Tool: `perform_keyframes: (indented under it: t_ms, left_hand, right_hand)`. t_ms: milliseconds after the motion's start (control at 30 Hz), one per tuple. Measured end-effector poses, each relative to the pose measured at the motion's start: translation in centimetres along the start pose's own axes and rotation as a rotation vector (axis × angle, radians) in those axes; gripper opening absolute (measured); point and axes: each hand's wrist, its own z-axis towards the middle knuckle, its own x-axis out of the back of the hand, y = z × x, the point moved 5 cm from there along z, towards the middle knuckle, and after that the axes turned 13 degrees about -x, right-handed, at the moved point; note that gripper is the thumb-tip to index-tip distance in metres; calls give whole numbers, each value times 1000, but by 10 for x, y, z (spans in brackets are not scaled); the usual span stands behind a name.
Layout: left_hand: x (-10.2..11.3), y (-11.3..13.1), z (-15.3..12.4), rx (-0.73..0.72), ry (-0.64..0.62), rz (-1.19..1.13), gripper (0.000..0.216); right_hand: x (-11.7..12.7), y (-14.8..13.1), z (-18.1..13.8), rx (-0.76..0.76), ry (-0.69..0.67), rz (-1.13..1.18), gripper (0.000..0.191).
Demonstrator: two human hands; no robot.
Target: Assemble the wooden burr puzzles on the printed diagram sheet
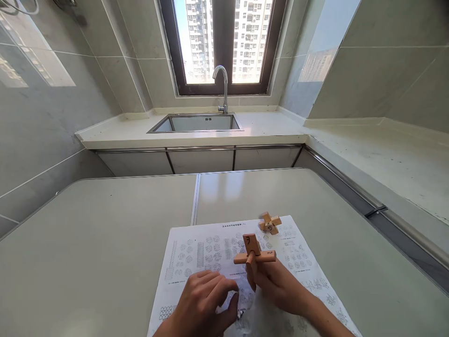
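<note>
My right hand [277, 285] grips a wooden interlocking puzzle [251, 252] from below and holds it up over the printed sheet. Its crossed wooden bars carry handwritten marks on two ends. To its left, my left hand [206, 304] is curled low over the sheet, with a small gap between thumb and index finger and nothing plain to see between them. Beneath the hands lies the printed sheet [189, 236], covered with rows of small line diagrams. A hazy, whitish patch [264, 316] below my right hand is too blurred to name. A second wooden puzzle [270, 223] rests on the sheet's far right corner.
A pale table [105, 243] with a seam down its middle carries the sheet. Beyond it runs a white counter [119, 133] with a sink [199, 122] and a tall faucet [224, 89] under the window. Another counter [396, 154] stands along the right wall.
</note>
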Motion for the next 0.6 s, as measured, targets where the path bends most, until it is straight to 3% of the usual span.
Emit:
perform_keyframes:
  t_ms: [100, 233, 300, 367, 500, 600]
  left_hand:
    - [8, -3, 3, 46, 88, 17, 20]
    - [11, -11, -4, 149, 178, -57, 25]
    - [9, -13, -9, 179, 190, -153, 38]
    - [6, -13, -12, 196, 151, -269, 64]
    - [-3, -12, -12, 247, -42, -472, 122]
    - [-7, -8, -6, 227, -165, -568, 128]
  right_hand:
    - [1, 2, -1, -78, -83, 64, 63]
    - [-5, 3, -2, -90, -319, 140, 57]
    - [-10, 4, -3, -117, -432, 172, 51]
    - [-15, 7, -5, -158, -525, 205, 46]
    - [-23, 11, -11, -259, -671, 263, 39]
    - [-24, 9, -14, -278, -710, 223, 37]
